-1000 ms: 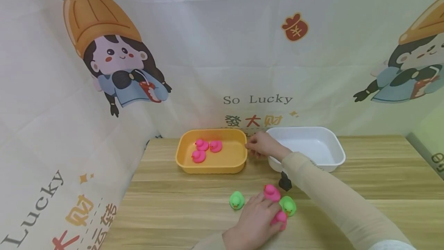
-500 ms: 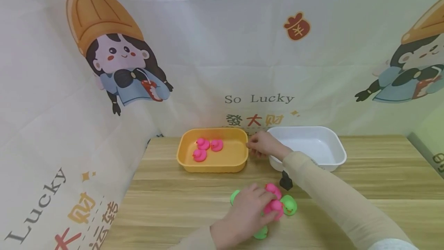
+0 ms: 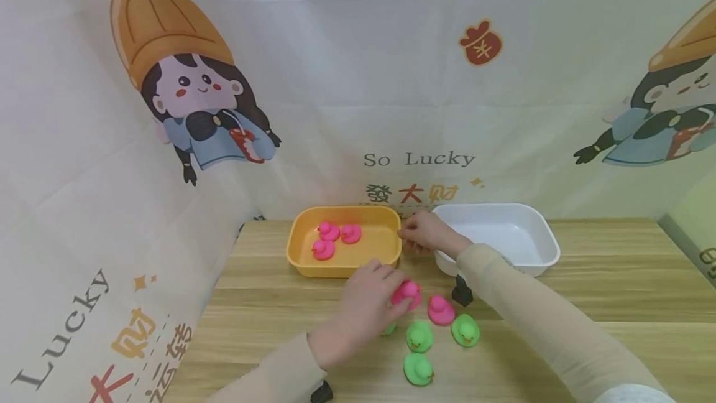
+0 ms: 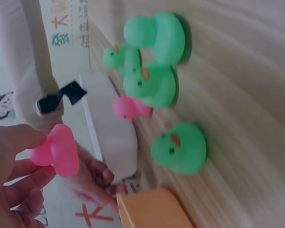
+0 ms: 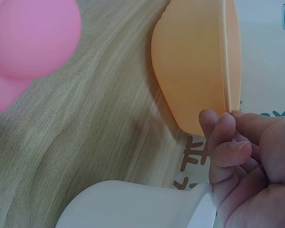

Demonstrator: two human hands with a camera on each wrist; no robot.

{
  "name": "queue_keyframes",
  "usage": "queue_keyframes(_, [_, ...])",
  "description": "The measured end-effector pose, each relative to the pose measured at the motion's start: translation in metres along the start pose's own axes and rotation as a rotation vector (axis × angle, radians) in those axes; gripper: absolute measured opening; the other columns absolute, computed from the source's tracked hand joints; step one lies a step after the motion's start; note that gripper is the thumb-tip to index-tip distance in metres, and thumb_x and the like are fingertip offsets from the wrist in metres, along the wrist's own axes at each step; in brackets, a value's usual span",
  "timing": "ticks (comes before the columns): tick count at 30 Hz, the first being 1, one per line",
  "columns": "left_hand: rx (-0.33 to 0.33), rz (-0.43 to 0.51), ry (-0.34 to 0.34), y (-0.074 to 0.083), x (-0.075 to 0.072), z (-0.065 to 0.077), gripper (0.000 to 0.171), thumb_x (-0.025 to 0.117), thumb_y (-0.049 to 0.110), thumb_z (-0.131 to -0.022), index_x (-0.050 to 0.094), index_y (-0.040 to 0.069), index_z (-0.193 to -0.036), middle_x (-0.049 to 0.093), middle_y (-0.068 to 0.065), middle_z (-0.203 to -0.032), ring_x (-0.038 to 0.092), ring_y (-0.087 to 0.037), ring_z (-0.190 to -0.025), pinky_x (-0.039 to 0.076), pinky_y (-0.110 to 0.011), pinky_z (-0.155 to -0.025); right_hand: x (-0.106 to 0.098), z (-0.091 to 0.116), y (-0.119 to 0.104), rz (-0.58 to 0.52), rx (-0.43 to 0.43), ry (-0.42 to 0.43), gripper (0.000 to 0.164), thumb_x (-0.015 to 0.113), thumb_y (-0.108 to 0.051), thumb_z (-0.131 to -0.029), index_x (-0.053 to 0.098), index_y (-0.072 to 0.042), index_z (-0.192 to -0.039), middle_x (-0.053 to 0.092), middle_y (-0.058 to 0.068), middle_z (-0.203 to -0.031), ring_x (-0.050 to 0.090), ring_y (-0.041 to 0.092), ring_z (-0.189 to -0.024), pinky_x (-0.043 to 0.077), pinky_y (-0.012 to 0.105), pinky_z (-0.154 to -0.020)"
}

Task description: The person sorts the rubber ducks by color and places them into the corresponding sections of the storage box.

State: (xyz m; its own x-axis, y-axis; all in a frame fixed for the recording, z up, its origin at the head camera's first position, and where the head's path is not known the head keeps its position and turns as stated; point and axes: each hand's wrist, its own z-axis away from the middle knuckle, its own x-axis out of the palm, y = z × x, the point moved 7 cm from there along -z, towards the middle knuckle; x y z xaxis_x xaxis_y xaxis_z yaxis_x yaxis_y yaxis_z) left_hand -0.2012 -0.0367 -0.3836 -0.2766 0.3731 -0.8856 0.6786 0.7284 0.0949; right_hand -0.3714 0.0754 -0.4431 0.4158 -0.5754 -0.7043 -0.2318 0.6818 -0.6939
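A pink duck (image 3: 407, 294) is pinched between the thumb and fingers of the left hand (image 3: 360, 303), raised above the tabletop (image 3: 615, 310). Just beyond this hand stands the near wall of the orange tray (image 3: 313, 271), holding three pink ducks (image 3: 329, 231); the tray's floor shows to their right. The right hand (image 3: 425, 233) pinches that tray's right rim, with the white tray (image 3: 520, 244) close on its other side and a narrow gap between the two. To the right of the left hand sit another pink duck (image 3: 440, 310) and green ducks (image 3: 419, 336), one partly hidden below the hand. Left of the hand, wood runs to the tabletop's left edge; the far edge meets the printed cloth (image 3: 335, 142).

Half a second ago the left hand and its duck were lower, among the green ducks; they are now nearer the orange tray. The right hand stays at the rim.
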Motion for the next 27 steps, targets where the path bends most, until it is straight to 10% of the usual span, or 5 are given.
queue_keyframes(13, [-0.129, -0.013, -0.027, -0.070, -0.013, -0.011, 0.029, 0.084, 0.026, -0.090, 0.073, 0.007, -0.110, 0.073, -0.006, -0.101, 0.059, -0.026, -0.098, 0.052, -0.039, -0.089, 0.000, 0.001, 0.000, 0.002, 0.014, -0.006, 0.028, 0.061, -0.021, -0.106, 0.073, 0.002, -0.094, 0.074, 0.020, -0.087, 0.062, 0.017, -0.057, 0.043, 0.023, -0.048])
queue_keyframes(27, [-0.280, 0.043, -0.052, -0.145, 0.005, -0.007, 0.027, 0.080, 0.023, -0.092, 0.073, 0.003, -0.108, 0.073, -0.009, -0.097, 0.056, -0.027, -0.089, 0.049, -0.038, -0.078, -0.001, 0.002, -0.001, 0.005, 0.010, -0.011, 0.026, 0.061, -0.020, -0.106, 0.074, -0.001, -0.094, 0.074, 0.017, -0.085, 0.057, 0.011, -0.054, 0.043, 0.023, -0.048])
